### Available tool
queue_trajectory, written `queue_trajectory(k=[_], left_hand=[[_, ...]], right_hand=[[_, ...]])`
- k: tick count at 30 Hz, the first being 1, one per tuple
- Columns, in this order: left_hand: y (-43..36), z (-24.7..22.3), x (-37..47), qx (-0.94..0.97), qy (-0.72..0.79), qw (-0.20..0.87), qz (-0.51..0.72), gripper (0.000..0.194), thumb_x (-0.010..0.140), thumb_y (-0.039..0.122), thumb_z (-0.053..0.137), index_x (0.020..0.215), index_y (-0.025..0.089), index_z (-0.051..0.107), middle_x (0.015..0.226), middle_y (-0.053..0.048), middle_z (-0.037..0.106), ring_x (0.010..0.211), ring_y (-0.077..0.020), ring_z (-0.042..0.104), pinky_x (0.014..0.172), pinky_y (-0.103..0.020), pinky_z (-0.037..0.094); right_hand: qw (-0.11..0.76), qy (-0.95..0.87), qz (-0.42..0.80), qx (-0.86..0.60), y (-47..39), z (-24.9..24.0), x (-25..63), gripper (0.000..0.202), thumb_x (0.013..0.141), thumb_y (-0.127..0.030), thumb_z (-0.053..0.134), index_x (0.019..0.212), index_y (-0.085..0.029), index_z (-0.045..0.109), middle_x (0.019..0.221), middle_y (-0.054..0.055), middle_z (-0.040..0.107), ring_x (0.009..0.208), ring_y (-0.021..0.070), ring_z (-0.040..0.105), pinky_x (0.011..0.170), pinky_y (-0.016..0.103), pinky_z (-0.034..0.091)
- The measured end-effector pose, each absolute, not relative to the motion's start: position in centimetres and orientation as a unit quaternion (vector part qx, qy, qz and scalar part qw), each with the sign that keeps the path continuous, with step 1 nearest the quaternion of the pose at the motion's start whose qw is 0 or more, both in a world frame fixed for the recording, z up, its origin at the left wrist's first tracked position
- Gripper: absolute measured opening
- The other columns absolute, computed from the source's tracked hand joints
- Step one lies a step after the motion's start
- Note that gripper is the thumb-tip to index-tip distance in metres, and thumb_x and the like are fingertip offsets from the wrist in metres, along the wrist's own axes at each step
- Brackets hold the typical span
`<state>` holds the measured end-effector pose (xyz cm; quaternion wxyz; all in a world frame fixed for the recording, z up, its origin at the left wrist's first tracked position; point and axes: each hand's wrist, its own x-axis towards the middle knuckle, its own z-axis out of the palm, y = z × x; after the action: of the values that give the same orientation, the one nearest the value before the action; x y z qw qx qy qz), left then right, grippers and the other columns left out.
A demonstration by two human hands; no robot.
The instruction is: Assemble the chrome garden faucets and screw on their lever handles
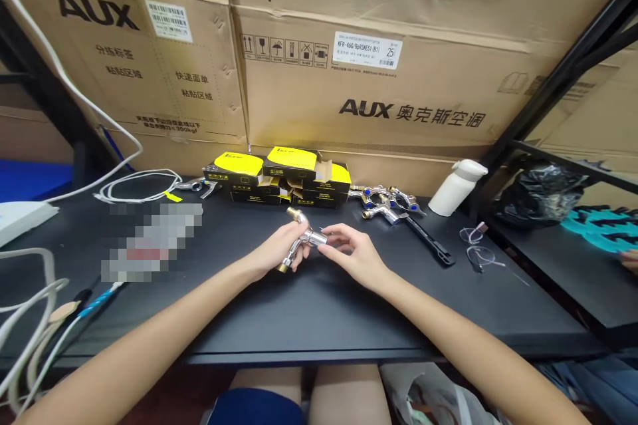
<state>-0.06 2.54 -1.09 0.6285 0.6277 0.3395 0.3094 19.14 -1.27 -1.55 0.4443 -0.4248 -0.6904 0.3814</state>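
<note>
Above the front part of the black tabletop, my left hand (280,247) is closed around a chrome faucet (315,238). Brass threaded ends stick out of the faucet above and below my fingers. From the other side, the thumb and fingers of my right hand (363,257) close on the chrome cylindrical end. Part of the faucet's body is hidden behind my left fingers. Farther back on the right lie several more chrome faucets (383,211), some with blue marks. Small black and yellow boxes (292,162) are stacked behind my hands, one with its flap open.
A black-handled tool (426,239) lies right of my hands, near a white bottle (456,189) and glasses (478,252). White cable (139,179) coils at the left. Large cardboard cartons (423,92) wall off the back. Another person's hand (631,260) shows at the right edge.
</note>
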Motion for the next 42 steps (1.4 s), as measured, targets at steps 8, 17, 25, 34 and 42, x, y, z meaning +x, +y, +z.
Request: queue_trajectory(k=[8,17,25,34,42], left_hand=[[1.4,-0.1,-0.3,0.740,0.349,0.456,0.350,0.032,0.090,0.051,0.041,0.087,0.019,0.045,0.055,0.006,0.048,0.041,-0.0074,0.045,0.037,-0.016,0.036],[1.9,-0.9,0.2,0.659,0.364,0.570,0.330,0.035,0.088,0.054,0.041,0.080,0.020,0.041,0.053,0.006,0.048,0.036,-0.0073,0.043,0.032,-0.016,0.031],[0.9,-0.2,-0.6,0.773,0.349,0.424,0.319,0.031,0.093,0.048,0.037,0.083,0.020,0.045,0.046,0.007,0.048,0.039,-0.0096,0.045,0.044,-0.021,0.036],[0.5,-0.2,-0.8,0.796,0.319,0.393,0.333,0.029,0.093,0.044,0.038,0.082,0.019,0.048,0.047,0.005,0.050,0.041,-0.0102,0.048,0.048,-0.022,0.038],[1.6,-0.2,0.2,0.583,0.300,0.694,0.297,0.043,0.090,0.051,0.035,0.061,0.019,0.039,0.043,0.006,0.038,0.032,-0.0081,0.038,0.036,-0.021,0.032]], right_hand=[[0.389,-0.490,0.688,-0.367,-0.6,-1.3,18.8,0.033,0.086,-0.048,0.055,0.102,-0.019,0.051,0.067,0.001,0.065,0.053,0.0135,0.064,0.053,0.026,0.053],[0.396,-0.778,0.274,-0.404,-1.9,-1.7,19.2,0.044,0.075,-0.032,0.068,0.115,-0.022,0.056,0.091,0.005,0.066,0.071,0.0168,0.061,0.066,0.032,0.053],[0.421,-0.718,0.404,-0.380,-2.2,-1.7,18.7,0.027,0.082,-0.043,0.063,0.095,-0.020,0.063,0.075,0.002,0.068,0.065,0.0166,0.065,0.067,0.031,0.054],[0.376,-0.562,0.655,-0.336,-1.5,-1.8,18.6,0.048,0.082,-0.059,0.054,0.074,-0.012,0.058,0.063,0.011,0.071,0.049,0.0193,0.067,0.048,0.029,0.054],[0.440,-0.589,0.603,-0.311,-1.8,-1.5,18.4,0.041,0.082,-0.051,0.060,0.095,-0.012,0.063,0.080,0.011,0.070,0.067,0.0190,0.069,0.052,0.027,0.054]])
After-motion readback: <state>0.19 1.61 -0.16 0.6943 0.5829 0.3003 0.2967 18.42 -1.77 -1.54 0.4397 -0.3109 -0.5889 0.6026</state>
